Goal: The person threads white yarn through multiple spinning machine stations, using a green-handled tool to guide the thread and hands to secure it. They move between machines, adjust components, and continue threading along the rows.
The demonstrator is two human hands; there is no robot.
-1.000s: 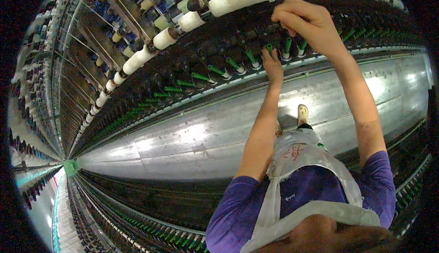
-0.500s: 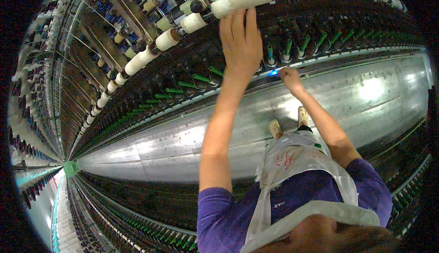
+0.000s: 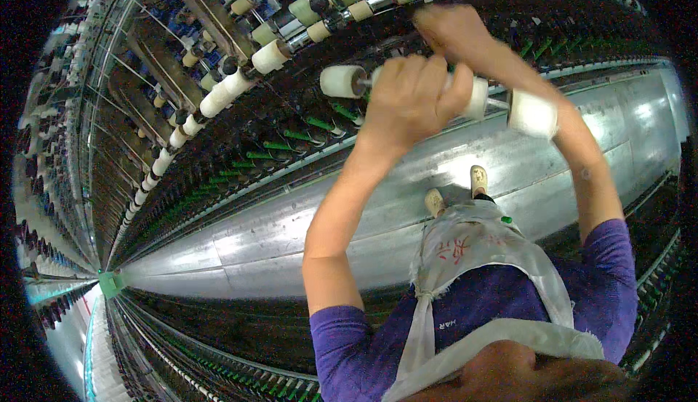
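My left hand (image 3: 413,99) is closed round the middle of a roller bar with thick white sleeves (image 3: 534,115), held out in front of the machine. One white sleeve sticks out left of the hand and two to its right, with thin metal shaft between them. My right hand (image 3: 458,33) is above and beyond the bar, close to the bare metal drafting rollers (image 3: 382,2). Its fingers look bent but are smeared by motion, so whether they hold anything is hidden. My right forearm passes just behind the bar's right end.
White rollers (image 3: 225,93) continue along the spinning machine on both sides. Below them stands a row of green bobbins (image 3: 280,145) on spindles. A shiny metal floor (image 3: 276,231) runs along the aisle, with another machine row (image 3: 240,355) behind me.
My left hand has taken the white-sleeved roller bar off the machine and brought it nearer, baring metal rollers. My right hand has risen from the spindle rail to the drafting rollers.
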